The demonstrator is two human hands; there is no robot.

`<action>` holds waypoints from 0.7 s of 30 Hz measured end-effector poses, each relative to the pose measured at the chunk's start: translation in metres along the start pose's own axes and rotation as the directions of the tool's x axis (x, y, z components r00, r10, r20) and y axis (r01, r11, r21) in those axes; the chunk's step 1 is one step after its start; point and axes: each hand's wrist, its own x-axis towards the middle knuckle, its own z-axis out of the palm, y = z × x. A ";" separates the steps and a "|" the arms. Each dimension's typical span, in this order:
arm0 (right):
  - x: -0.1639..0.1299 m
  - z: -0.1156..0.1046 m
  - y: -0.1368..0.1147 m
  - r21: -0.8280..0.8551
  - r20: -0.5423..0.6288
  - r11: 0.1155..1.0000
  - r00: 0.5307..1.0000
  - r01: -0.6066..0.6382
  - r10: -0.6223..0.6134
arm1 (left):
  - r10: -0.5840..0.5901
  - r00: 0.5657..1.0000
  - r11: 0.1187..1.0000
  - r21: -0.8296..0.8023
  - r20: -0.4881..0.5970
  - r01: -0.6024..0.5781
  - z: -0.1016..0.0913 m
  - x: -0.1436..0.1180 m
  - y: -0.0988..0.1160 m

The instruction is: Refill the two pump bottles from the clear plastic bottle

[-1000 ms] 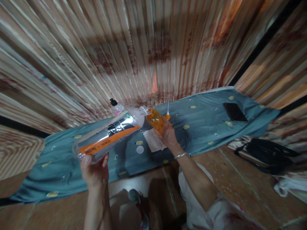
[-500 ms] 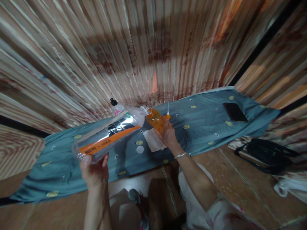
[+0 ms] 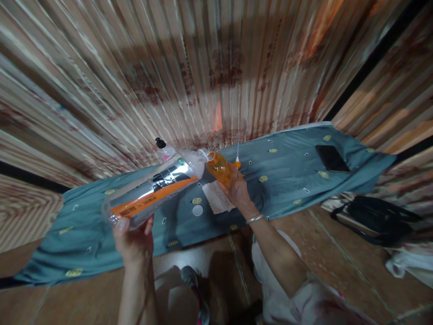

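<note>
— Why is the large clear plastic bottle with the silver and orange label (image 3: 154, 193) lying almost level in the air?

— The left hand (image 3: 133, 241) grips its base from below and tips it so the neck points at the small clear bottle of orange liquid (image 3: 219, 168). The two mouths meet, touching or just short of it; I cannot tell which.

— And the small one?

— The right hand (image 3: 238, 192) is wrapped round its lower half and holds it tilted toward the big bottle, above the grey-blue patterned cloth on the table (image 3: 291, 174). That angle lines up the openings.

— What lies beneath?

— A white square of paper (image 3: 216, 198) and a small white round cap (image 3: 197, 211) rest on the cloth, right below the bottles. A bottle with a black pump top (image 3: 161, 148) stands behind, and a black phone (image 3: 332, 158) lies well apart to the right.
</note>
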 end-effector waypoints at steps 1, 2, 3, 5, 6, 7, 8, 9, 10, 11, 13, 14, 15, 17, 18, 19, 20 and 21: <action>0.000 0.000 0.000 0.003 0.004 1.000 1.000 0.000 0.000 | 0.000 1.000 1.000 -0.001 0.001 0.000 0.000 0.000 0.000; 0.000 0.000 0.000 0.002 0.005 1.000 1.000 0.001 -0.001 | 0.001 1.000 1.000 0.000 0.004 -0.001 -0.001 0.000 0.000; 0.000 0.000 0.001 -0.002 0.005 1.000 1.000 0.005 -0.005 | 0.004 1.000 1.000 0.002 0.009 -0.004 -0.001 0.000 -0.001; -0.001 0.001 0.001 -0.013 -0.001 1.000 1.000 0.016 -0.016 | 0.006 1.000 1.000 0.006 0.014 -0.006 -0.002 0.000 -0.002; -0.001 0.002 0.002 -0.018 -0.005 1.000 1.000 0.023 -0.023 | 0.007 1.000 1.000 0.007 0.012 -0.007 -0.003 0.001 -0.002; -0.001 0.002 0.003 -0.020 -0.010 0.999 0.999 0.030 -0.031 | 0.008 1.000 1.000 0.005 0.010 -0.008 -0.003 0.001 -0.003; -0.002 0.003 0.003 -0.021 -0.014 0.999 0.999 0.035 -0.036 | 0.010 1.000 1.000 0.001 0.010 -0.010 -0.003 0.001 -0.003; -0.002 0.004 0.004 -0.020 -0.015 0.999 0.999 0.037 -0.037 | 0.011 1.000 1.000 -0.005 0.011 -0.011 -0.003 0.001 -0.003; -0.002 0.004 0.004 -0.020 -0.014 0.999 0.999 0.035 -0.036 | 0.012 1.000 1.000 -0.009 0.013 -0.011 -0.003 0.002 -0.004; -0.003 0.005 0.004 -0.019 -0.012 0.999 0.999 0.031 -0.032 | 0.012 1.000 1.000 -0.012 0.014 -0.012 -0.003 0.002 -0.004; -0.003 0.004 0.004 -0.019 -0.006 1.000 1.000 0.019 -0.019 | 0.006 1.000 1.000 -0.011 0.011 -0.006 -0.003 0.002 -0.004; -0.003 0.004 0.003 -0.019 -0.003 1.000 1.000 0.013 -0.013 | 0.002 1.000 1.000 -0.008 0.005 -0.002 -0.002 0.001 -0.004; -0.003 0.003 0.003 -0.016 0.001 1.000 1.000 0.006 -0.006 | -0.001 1.000 1.000 -0.002 0.000 0.001 -0.002 0.001 -0.004; -0.002 0.002 0.003 -0.004 0.005 1.000 1.000 -0.003 0.003 | 0.004 1.000 1.000 0.012 0.002 -0.004 -0.002 0.000 -0.003; -0.002 0.001 0.003 0.005 0.005 1.000 1.000 -0.002 0.002 | 0.007 1.000 1.000 0.017 0.009 -0.007 -0.002 -0.001 -0.004; -0.002 0.000 0.004 0.013 0.004 1.000 1.000 0.001 -0.001 | 0.008 1.000 1.000 0.020 0.015 -0.008 -0.002 -0.001 -0.004; -0.002 -0.001 0.004 0.021 0.004 1.000 1.000 0.005 -0.005 | 0.006 1.000 1.000 0.017 0.015 -0.006 -0.002 -0.002 -0.004; -0.002 -0.002 0.005 0.026 0.005 1.000 1.000 0.008 -0.008 | 0.001 1.000 1.000 0.011 0.010 -0.001 -0.002 -0.003 -0.004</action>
